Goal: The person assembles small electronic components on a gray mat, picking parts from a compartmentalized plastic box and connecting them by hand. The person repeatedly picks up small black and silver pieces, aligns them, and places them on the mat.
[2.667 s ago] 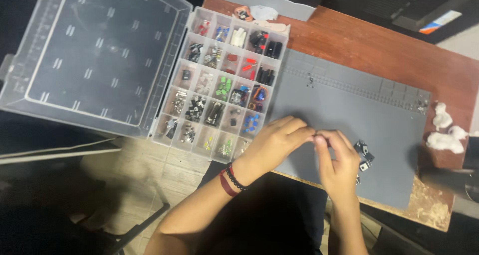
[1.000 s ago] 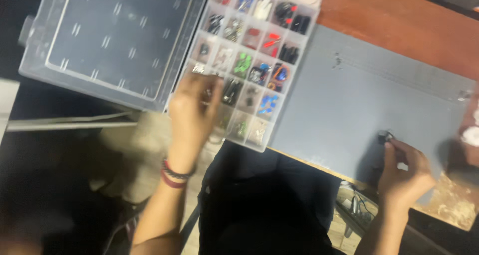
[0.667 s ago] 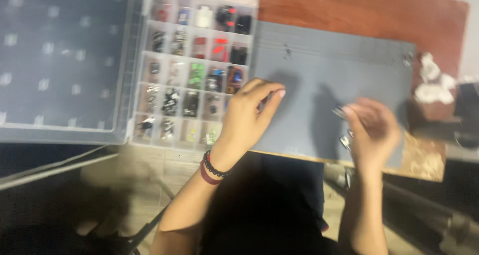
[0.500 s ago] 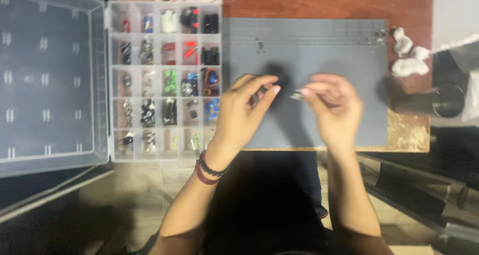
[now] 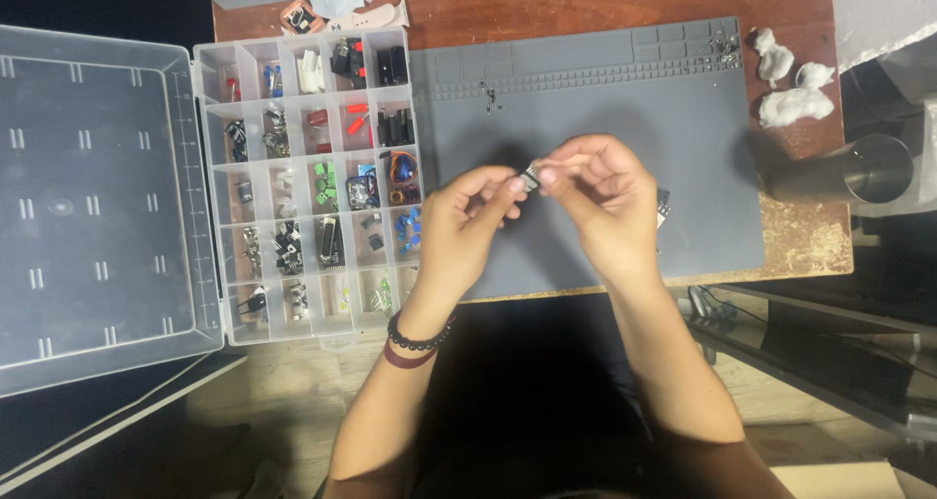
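Likely an electronics hobby workbench, grey repair mat [image 5: 605, 99], compartmented parts organiser [image 5: 312, 187], wooden desk [image 5: 586, 1]

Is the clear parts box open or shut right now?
Open: the parts box has its lid swung flat to the left, compartments uncovered.

Parts box [image 5: 312, 182] left of work mat [image 5: 625, 99]

Bare forearms, a black bead bracelet [image 5: 421, 340] and a dark red band [image 5: 407, 357] on the left wrist.
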